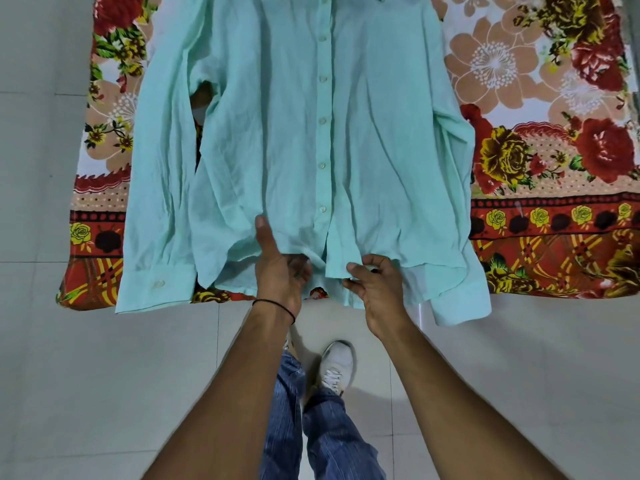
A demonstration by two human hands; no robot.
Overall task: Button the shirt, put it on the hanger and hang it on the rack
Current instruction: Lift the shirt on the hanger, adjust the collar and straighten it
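Floral bedsheet [554, 150], bearing the mint shirt [381, 133] flat, front up, buttons [322, 164] seemingly fastened down to the split hem; left grip [280, 271], right grip [375, 282] each clamped on a hem edge: align both edges level before any last button.

Red floral bedspread [554, 133], pale tiled floor [86, 375], white sneaker [336, 365], blue striped trousers [329, 441] below.

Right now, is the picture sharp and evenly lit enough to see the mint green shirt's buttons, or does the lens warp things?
Head view: even light, no glare; the mint-green button-front shirt and its buttons are sharp; the wide lens bends the red floral bedsheet and the pale grey floor tiles.
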